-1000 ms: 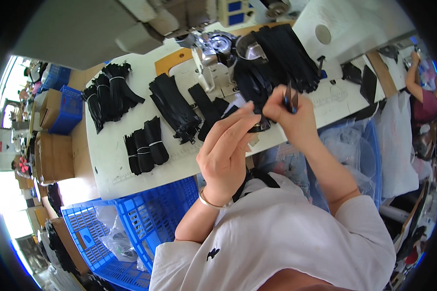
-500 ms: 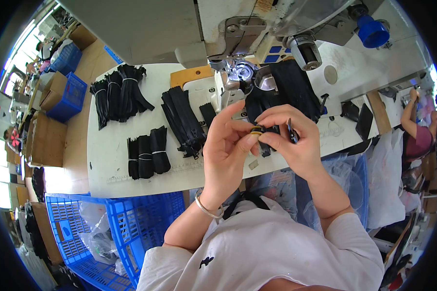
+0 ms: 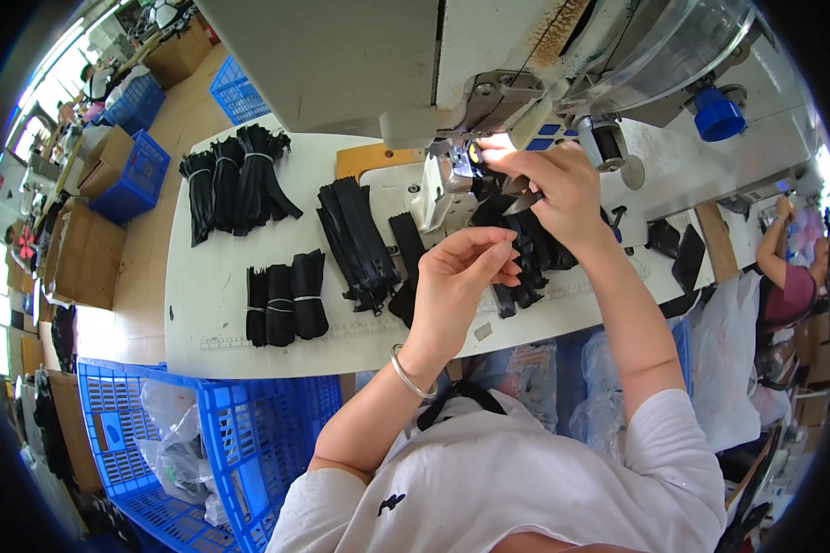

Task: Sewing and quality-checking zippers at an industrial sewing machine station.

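My right hand (image 3: 558, 189) reaches in at the sewing machine's lit needle area (image 3: 456, 166). Its fingertips hold a small round dark-and-yellow piece that looks like a bobbin (image 3: 475, 153). Pointed metal thread snips (image 3: 524, 203) are tucked in the same hand, blades out below the fingers. Closer to me, my left hand (image 3: 461, 281) is raised over the table with thumb and forefinger pinched; what sits between them, if anything, is too small to make out. Black zippers (image 3: 530, 253) lie under and behind my hands. Another black zipper bundle (image 3: 355, 244) rests left of the machine bed.
Tied black zipper bundles (image 3: 235, 184) lie at the table's far left, with shorter rolled bundles (image 3: 288, 300) nearer me. A blue plastic crate (image 3: 207, 396) holding clear bags stands below the table's left edge. Clear plastic bags (image 3: 724, 341) hang at right. A co-worker (image 3: 788, 276) sits far right.
My hands have come apart. The right hand moved forward to the machine with the small round piece, snips still in it; the left stayed nearer me, pinched. The view has shifted slightly.
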